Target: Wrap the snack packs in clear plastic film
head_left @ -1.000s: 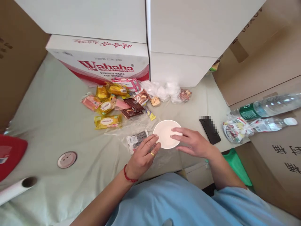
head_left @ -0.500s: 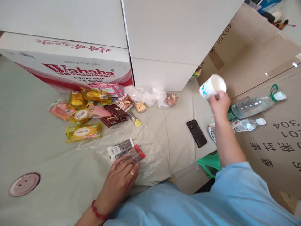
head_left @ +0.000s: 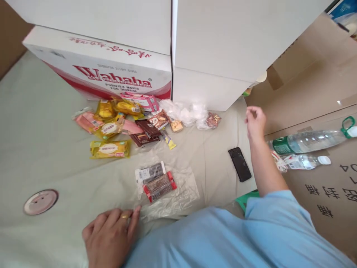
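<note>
My left hand (head_left: 111,234) lies palm down on the pale cloth with its fingers stretched out, holding nothing. Beyond its fingertips, a red-ended brown snack packet (head_left: 159,187) overlaps a black-and-white packet (head_left: 152,173) on a clear plastic bag (head_left: 182,191). Over the right side of the surface, my right hand (head_left: 256,122) is raised, its fingers loosely curled around a gap with nothing visible in them. Past it, a rounded white thing that looks like the paper cup (head_left: 262,77) shows partly behind the white box (head_left: 214,89). Nearer me lies a black phone (head_left: 240,164).
Yellow-wrapped cakes (head_left: 110,149), chocolate-brown packets (head_left: 145,138) and a pink box (head_left: 142,102) lie before a Wahaha water carton (head_left: 111,78). Two plastic bottles (head_left: 315,141) lie at the right beside cardboard (head_left: 304,82). A round button-like disc (head_left: 41,202) is at the left.
My right hand has let go of the paper cup. My left hand has drawn back to the left, off the snack packets. The view has shifted, so most things appear farther right.
</note>
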`<state>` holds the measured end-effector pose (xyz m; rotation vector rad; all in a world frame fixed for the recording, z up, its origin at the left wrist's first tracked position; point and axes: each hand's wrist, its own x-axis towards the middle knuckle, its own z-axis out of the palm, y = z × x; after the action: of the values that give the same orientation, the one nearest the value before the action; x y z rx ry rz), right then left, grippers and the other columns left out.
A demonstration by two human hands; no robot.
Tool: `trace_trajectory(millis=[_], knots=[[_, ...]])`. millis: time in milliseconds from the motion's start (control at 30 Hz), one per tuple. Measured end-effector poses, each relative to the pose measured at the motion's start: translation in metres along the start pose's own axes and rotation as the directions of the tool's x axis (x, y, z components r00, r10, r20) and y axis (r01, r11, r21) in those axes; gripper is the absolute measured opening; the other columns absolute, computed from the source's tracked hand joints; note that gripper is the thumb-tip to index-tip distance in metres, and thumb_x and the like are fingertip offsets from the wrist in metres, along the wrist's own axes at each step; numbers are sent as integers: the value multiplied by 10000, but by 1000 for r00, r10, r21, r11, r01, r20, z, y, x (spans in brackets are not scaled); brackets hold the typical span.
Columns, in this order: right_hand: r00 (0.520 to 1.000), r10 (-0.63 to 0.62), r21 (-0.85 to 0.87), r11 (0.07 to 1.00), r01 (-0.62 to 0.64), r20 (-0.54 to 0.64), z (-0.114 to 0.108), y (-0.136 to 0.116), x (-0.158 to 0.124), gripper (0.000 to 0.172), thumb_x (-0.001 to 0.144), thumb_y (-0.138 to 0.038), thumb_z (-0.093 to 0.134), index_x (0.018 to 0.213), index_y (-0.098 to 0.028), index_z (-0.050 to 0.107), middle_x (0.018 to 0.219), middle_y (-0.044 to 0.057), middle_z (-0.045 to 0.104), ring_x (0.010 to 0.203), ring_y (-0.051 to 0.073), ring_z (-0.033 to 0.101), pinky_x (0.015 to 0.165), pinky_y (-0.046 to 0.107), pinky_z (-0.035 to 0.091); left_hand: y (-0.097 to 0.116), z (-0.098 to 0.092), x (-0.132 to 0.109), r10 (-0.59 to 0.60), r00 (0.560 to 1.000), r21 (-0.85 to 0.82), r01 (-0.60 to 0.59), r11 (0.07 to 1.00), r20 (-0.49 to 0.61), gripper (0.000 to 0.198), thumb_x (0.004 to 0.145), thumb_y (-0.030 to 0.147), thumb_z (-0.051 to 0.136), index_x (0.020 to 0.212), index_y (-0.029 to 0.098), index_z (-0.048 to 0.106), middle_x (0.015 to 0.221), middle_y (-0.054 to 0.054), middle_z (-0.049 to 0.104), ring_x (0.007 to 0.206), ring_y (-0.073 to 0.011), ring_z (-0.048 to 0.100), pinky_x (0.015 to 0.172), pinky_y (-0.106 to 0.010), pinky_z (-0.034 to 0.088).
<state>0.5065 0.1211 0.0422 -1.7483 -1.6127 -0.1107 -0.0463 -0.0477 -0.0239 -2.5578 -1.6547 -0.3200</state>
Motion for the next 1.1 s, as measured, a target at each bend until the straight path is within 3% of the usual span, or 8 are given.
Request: trace_trajectory(millis=[133, 267, 433, 533, 600, 767, 1000, 1100], knots=[[875, 470, 227, 845, -484, 116, 11, -45, -121, 279, 915, -418, 599, 1039, -178, 669, 833, 18, 698, 535, 108, 488, 507, 252, 399, -18, 2, 5, -145, 988, -6, 146, 989, 43, 307, 976, 354, 532, 749, 206, 676, 974, -145, 695, 925, -334, 590, 742, -441, 392], [781, 543, 253, 744, -618, 310, 13, -92, -193, 303, 870, -456, 679, 1011, -189, 710, 837, 32, 727, 572, 129, 536, 532, 264, 448, -30, 8, 6, -311, 949, -128, 315, 940, 51, 165, 924, 293, 566, 861, 177, 664, 1022, -164, 656, 970, -346, 601, 769, -469, 461], [861, 356, 262, 848, -462, 364, 24, -153, -205, 218, 963, -423, 609, 1014, -242, 721, 894, 52, 750, 723, 200, 678, 642, 336, 573, -8, -1, 14, -156, 903, -245, 59, 968, -399, 214, 847, 43, 591, 1004, 176, 651, 1038, -136, 672, 1071, -297, 635, 930, -463, 479], [922, 45, 312, 934, -176, 384, 33, -188, -188, 180, 1003, -333, 560, 1045, -281, 728, 964, 62, 750, 891, 225, 722, 799, 385, 615, 12, -5, 25, 282, 882, -247, -389, 887, -378, 418, 856, -29, 529, 1146, 233, 677, 1098, -74, 754, 1066, -215, 679, 917, -378, 464], [849, -189, 344, 939, 10, 493, 42, -205, -177, 231, 1009, -269, 533, 1132, -284, 727, 1133, 86, 745, 1034, 227, 724, 906, 395, 611, 18, -4, 29, 407, 877, -265, -469, 843, -256, 463, 866, -26, 491, 1193, 237, 687, 1173, -68, 778, 974, -183, 709, 821, -344, 468], [505, -202, 131, 976, 173, 839, 65, -211, -179, 529, 943, -202, 581, 1468, -263, 572, 1670, 127, 394, 1228, 280, 682, 899, 414, 629, 2, 2, 20, 69, 998, -158, -68, 985, 2, 396, 923, 128, 481, 1246, 184, 703, 1313, -100, 748, 797, -214, 737, 608, -354, 459], [688, -166, 162, 984, 70, 707, 72, -216, -199, 329, 1042, -263, 475, 1300, -253, 678, 1480, 132, 583, 1074, 221, 724, 903, 388, 623, -21, -1, 10, -405, 897, -45, 418, 907, 176, 479, 1038, 439, 426, 1380, 180, 640, 1410, -163, 676, 863, -284, 726, 629, -375, 516], [580, -256, 197, 967, 164, 774, 79, -240, -190, 353, 1026, -293, 546, 1366, -272, 638, 1498, 120, 563, 1137, 244, 696, 889, 382, 615, -18, 11, 11, -359, 933, -86, 358, 930, 8, 398, 988, 329, 544, 1337, 186, 668, 1512, -214, 579, 1159, -373, 660, 876, -502, 533]])
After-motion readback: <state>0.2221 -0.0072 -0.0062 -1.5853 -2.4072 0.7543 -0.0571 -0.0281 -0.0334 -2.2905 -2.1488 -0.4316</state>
